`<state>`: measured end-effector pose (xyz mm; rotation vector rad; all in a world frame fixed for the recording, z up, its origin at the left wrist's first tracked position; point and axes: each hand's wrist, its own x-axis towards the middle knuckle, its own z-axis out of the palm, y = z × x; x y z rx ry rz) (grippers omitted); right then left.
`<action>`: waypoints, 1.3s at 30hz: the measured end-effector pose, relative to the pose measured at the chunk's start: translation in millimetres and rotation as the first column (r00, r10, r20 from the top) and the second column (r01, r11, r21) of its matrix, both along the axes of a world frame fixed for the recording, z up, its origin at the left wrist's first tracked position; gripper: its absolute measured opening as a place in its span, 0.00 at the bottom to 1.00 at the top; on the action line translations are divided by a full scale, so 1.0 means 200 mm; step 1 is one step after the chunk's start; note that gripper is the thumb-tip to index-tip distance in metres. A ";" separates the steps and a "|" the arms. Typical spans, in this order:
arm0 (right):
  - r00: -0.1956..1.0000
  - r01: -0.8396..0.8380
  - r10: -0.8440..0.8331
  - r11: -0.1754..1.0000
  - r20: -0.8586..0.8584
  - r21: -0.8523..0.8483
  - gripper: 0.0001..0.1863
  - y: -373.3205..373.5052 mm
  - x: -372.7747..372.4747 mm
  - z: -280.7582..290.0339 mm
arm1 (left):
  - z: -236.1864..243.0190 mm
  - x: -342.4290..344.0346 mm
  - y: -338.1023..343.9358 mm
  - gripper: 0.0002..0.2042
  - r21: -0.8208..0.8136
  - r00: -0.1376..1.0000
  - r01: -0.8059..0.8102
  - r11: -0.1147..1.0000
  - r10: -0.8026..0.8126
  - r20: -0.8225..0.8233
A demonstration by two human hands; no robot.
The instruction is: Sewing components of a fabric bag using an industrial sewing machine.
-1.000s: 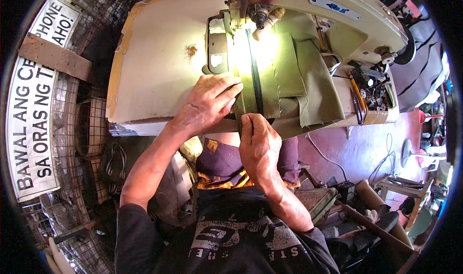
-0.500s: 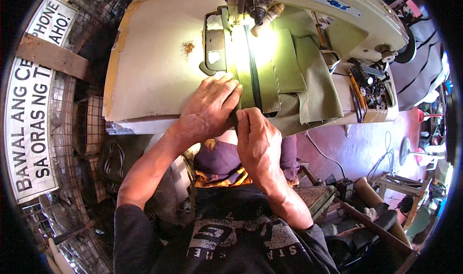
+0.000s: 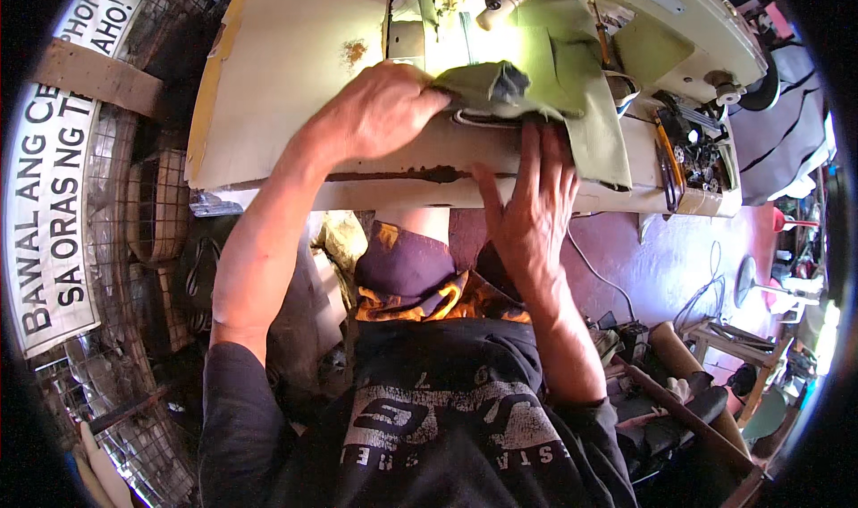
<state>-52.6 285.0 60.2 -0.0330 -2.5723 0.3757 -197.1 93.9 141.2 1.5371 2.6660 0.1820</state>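
My left hand (image 3: 380, 106) pinches a lifted, folded edge of olive-green fabric (image 3: 474, 86), turned over so that a dark bit shows on top, in front of the brightly lit needle area of a cream sewing machine (image 3: 697, 25). My right hand (image 3: 527, 195) has its fingers stretched out, fingertips touching the fabric's right part near the table's front edge. The zipper strip beneath is mostly hidden by the fold and glare. The machine's table (image 3: 277, 79) has a worn front edge and a rusty stain left of the needle.
A tray of small metal parts and tools (image 3: 693, 151) sits at the table's right end. A wire mesh wall (image 3: 161, 204) with a white sign stands at left. Cables (image 3: 608, 293), wooden pieces and a roll (image 3: 670, 356) lie at lower right on the pink floor.
My left hand has moved up and forward, lifting and folding the fabric. My right hand has released its pinch, spread its fingers and moved up and right.
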 end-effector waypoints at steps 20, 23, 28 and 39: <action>0.991 -0.133 0.125 0.910 0.047 0.393 0.19 0.29 -0.14 0.07 | 0.10 0.00 0.00 0.12 0.002 0.889 -0.128 0.992 0.114 0.443; 0.989 -0.081 0.135 0.846 -0.065 0.527 0.22 0.48 -0.12 0.05 | 0.04 0.11 0.00 0.16 -0.017 0.953 -0.060 0.998 0.062 0.298; 0.947 -0.218 0.033 0.796 0.320 0.565 0.24 0.64 0.00 0.06 | -0.14 0.31 0.03 0.17 -0.024 0.966 -0.054 0.998 0.047 -0.253; 0.773 -0.612 0.625 0.780 -0.105 0.132 0.21 0.16 0.26 0.25 | -0.26 0.36 -0.01 0.26 0.080 0.936 -0.013 0.997 0.041 -0.350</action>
